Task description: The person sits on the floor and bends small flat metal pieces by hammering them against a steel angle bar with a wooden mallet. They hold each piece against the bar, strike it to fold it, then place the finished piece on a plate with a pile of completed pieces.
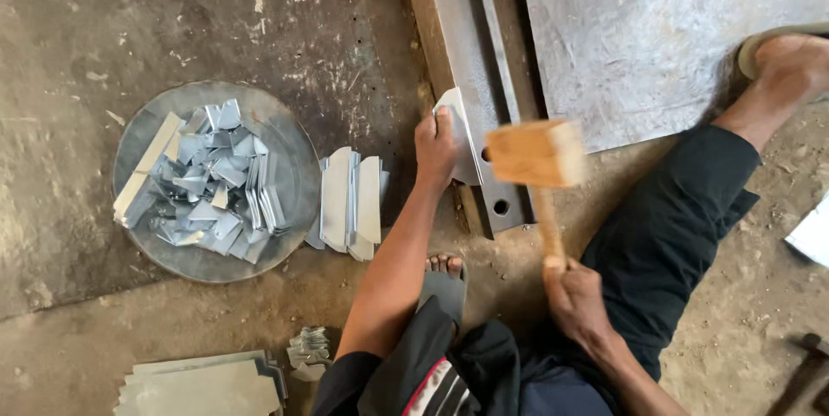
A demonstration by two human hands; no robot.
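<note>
Left hand [434, 146] pinches a small bent piece of grey sheet metal [458, 135], fingers curled over its top edge, holding it against the long grey steel bar with round holes [484, 114] that lies on the dirt floor [78, 209]. Right hand [574, 299] is closed in a fist round the handle of a wooden mallet with a blocky pale head [535, 154]; the head is blurred, just right of the sheet-metal piece and over the lower end of the steel bar. A large flat grey metal sheet [656, 27] lies to the right of the bar, toward the top right corner of the floor area.

Left of the left hand, a short row of folded grey metal pieces standing on edge [350, 200] sits on the floor, touching the rim of a round shallow metal pan [289, 135]. The pan holds a heap of small cut metal offcuts [211, 183]. At the bottom left, a stack of flat grey metal blanks [203, 386], with a small cluster of bent metal clips [308, 351] just beside it. A foot in a grey sandal [445, 282] is between the two forearms.
</note>
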